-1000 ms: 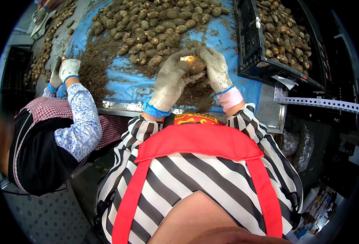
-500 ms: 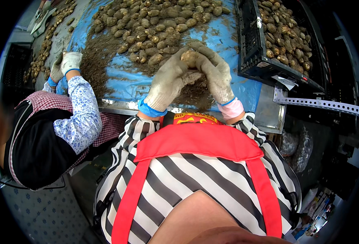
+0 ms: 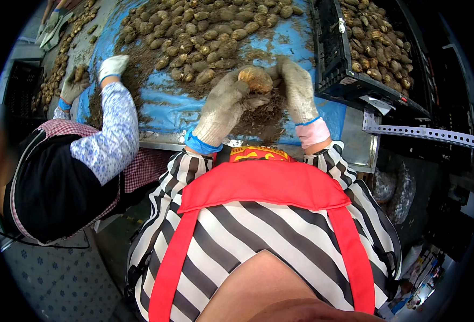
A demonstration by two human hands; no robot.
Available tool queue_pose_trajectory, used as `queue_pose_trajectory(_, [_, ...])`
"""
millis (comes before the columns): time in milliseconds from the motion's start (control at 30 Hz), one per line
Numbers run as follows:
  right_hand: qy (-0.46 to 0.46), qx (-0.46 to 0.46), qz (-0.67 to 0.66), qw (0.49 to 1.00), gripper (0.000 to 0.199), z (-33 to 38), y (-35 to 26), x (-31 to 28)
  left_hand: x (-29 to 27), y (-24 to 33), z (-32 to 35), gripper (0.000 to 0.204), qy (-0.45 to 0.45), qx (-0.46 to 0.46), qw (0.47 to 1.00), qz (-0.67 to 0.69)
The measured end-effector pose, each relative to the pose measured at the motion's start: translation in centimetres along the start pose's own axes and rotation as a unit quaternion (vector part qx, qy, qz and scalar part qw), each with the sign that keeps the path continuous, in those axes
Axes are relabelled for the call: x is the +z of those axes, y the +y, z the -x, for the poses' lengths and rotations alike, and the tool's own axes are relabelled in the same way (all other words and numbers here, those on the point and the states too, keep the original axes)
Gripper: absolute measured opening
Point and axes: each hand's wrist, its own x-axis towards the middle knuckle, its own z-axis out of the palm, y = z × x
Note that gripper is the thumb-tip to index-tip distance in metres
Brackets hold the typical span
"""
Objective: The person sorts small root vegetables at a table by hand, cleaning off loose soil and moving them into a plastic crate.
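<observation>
Gripping one muddy tuber point(image 3: 256, 79) between them, the left hand point(image 3: 225, 104) and right hand point(image 3: 297, 88) clenched it above the blue tarp point(image 3: 167, 110) — heap point(image 3: 204, 32) at twelve o'clock. Slick mud could let it squirt loose.

Single head-worn fisheye, looking steeply down past the wearer's chest onto the near table point(image 3: 355, 142); edges bend.

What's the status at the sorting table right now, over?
Left hand and right hand, both gloved, grip one muddy tuber. Tuber pile ahead on blue sheet. Co-worker's gloved hand works left, apart.
</observation>
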Motion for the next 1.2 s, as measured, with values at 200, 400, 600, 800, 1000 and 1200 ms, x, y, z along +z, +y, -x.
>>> queue_pose_trajectory(200, [-0.029,-0.104,0.012,0.994,0.038,1.5,-0.8,0.9,0.2,0.0,-0.4,0.055,0.032,0.019,0.999,0.007])
queue_pose_trajectory(400, [0.012,-0.045,0.052,0.998,0.030,1.5,-0.8,1.6,1.8,0.6,-0.6,0.052,0.057,-0.036,0.979,-0.194])
queue_pose_trajectory(600, [-0.011,-0.036,-0.016,0.999,0.034,1.0,-0.8,0.3,-0.7,-0.4,-0.5,0.048,0.038,-0.053,0.998,-0.017])
queue_pose_trajectory(800, [-0.060,-0.137,0.242,0.959,0.029,2.2,0.0,1.4,-1.9,-1.8,-0.9,0.040,0.078,-0.050,0.996,-0.015])
queue_pose_trajectory(1000, [-0.008,-0.060,0.139,0.988,0.025,0.0,0.5,1.3,-2.3,-1.6,-0.6,0.040,0.103,-0.079,0.991,-0.031])
queue_pose_trajectory(1200, [-0.091,-0.176,0.134,0.971,0.027,0.2,0.3,-0.4,-2.5,-2.0,-0.9,0.040,0.111,-0.084,0.990,0.002])
